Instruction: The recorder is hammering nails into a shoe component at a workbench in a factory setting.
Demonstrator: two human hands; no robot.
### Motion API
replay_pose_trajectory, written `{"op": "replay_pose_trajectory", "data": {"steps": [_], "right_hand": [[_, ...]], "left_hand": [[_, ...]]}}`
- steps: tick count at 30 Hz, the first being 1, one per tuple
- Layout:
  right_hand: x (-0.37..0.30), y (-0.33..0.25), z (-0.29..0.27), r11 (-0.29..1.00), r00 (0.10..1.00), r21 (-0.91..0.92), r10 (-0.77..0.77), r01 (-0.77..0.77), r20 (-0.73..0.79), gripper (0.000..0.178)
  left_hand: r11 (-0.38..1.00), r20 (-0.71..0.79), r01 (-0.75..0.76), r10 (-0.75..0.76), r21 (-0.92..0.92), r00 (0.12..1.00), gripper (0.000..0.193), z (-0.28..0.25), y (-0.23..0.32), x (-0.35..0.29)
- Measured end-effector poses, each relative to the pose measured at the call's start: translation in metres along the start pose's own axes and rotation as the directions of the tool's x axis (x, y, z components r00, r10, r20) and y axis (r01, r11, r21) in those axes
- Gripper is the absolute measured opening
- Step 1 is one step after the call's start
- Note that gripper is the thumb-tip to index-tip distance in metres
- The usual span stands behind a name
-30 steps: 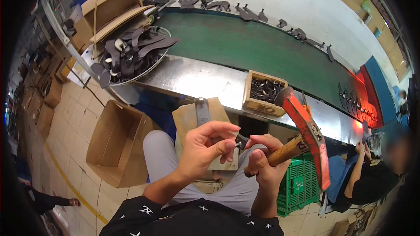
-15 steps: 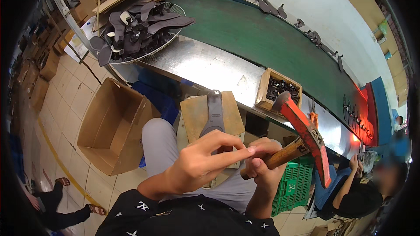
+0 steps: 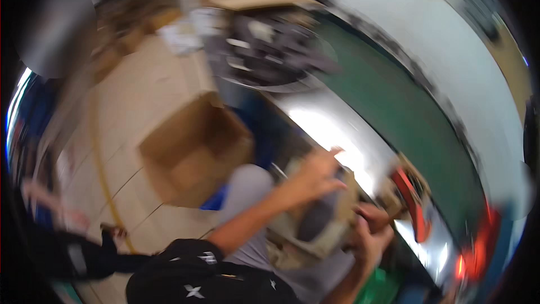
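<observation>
The picture is smeared by motion. My left hand [image 3: 319, 175] reaches over the work block [image 3: 344, 202], its fingers apart and nothing visible between them. Just under it lies a dark grey shoe insole [image 3: 316, 220] on the block, partly covered by the hand. To the right, my right hand [image 3: 372, 232] is closed round the wooden handle of a hammer [image 3: 409, 205]. The red hammer head points away from me, in front of the wooden box [image 3: 419, 173]. The box's contents are hidden or blurred.
A wire basket [image 3: 281, 85] heaped with dark shoe insoles stands on the metal ledge beside a green conveyor belt [image 3: 388, 84]. An open cardboard box [image 3: 163, 155] is on the floor at my left. Another person [image 3: 73, 253] is at the far left, and a green crate [image 3: 382, 287] stands low right.
The view has swung left, shifting the scene rightward. My left hand has moved away from my right hand, out over the insole, its fingers spreading. The hammer stays in my right hand.
</observation>
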State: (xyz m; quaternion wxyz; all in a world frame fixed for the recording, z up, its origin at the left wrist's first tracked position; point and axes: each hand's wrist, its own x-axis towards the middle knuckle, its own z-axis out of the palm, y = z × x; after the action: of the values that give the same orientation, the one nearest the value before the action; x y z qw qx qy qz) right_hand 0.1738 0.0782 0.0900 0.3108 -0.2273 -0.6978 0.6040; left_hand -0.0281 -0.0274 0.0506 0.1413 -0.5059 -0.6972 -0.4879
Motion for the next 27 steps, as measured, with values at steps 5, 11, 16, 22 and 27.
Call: {"op": "replay_pose_trajectory", "data": {"steps": [5, 11, 16, 22, 27], "right_hand": [[0.019, 0.021, -0.038, 0.92, 0.971, -0.36, 0.209, -0.154, 0.118, 0.049], [0.035, 0.034, -0.013, 0.985, 0.911, 0.117, -0.16, 0.124, 0.379, 0.041], [0.047, 0.031, 0.025, 0.988, 0.985, -0.069, -0.126, 0.135, 0.12, 0.034], [0.061, 0.054, 0.014, 0.961, 0.982, -0.237, -0.103, 0.139, 0.16, 0.022], [0.056, 0.051, -0.008, 0.958, 0.988, -0.281, -0.013, 0.056, 0.153, 0.02]], "left_hand": [[0.948, 0.273, 0.211, -0.143, -0.239, 0.951, 0.034, 0.096, -0.025, -0.011], [0.94, 0.262, 0.118, -0.032, -0.319, 0.965, 0.034, 0.075, 0.007, -0.017], [0.927, 0.053, 0.13, -0.119, -0.353, 0.991, 0.033, 0.041, -0.002, -0.027], [0.938, 0.162, 0.149, -0.102, -0.312, 0.982, 0.026, 0.042, -0.02, -0.025], [0.928, 0.254, 0.202, -0.124, -0.312, 0.959, 0.03, 0.058, -0.008, -0.023]]}}
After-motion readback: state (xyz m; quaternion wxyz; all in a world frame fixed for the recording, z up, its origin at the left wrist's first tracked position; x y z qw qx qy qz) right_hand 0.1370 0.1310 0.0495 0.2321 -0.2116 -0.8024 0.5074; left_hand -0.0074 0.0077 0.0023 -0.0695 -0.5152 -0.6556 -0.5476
